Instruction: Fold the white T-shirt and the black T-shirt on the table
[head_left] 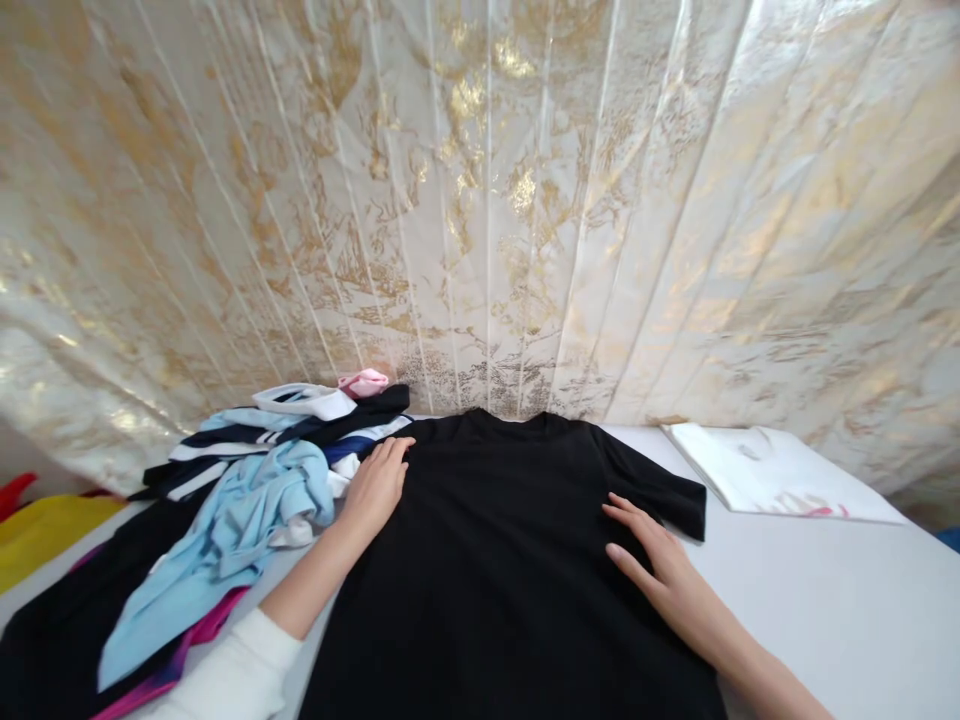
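Observation:
A black short-sleeved T-shirt (502, 560) lies spread out on the white table, its neckline toward the wall and its lower end cut off by the bottom of the view. My left hand (377, 484) rests with fingers stretched along the shirt's left edge, near the shoulder; the sleeve on that side is mostly hidden. On the right side, my right hand (660, 570) lies open over the shirt's edge below the sleeve, thumb and fingers apart. Neither hand grasps the cloth.
A loose heap of clothes (247, 490), light blue, black, white and pink, lies at the left. A folded white T-shirt (787, 470) with a pink print sits on the table (840, 600) at the right. Behind hangs a shiny gold-patterned curtain (487, 200). Yellow cloth (52, 530) shows far left.

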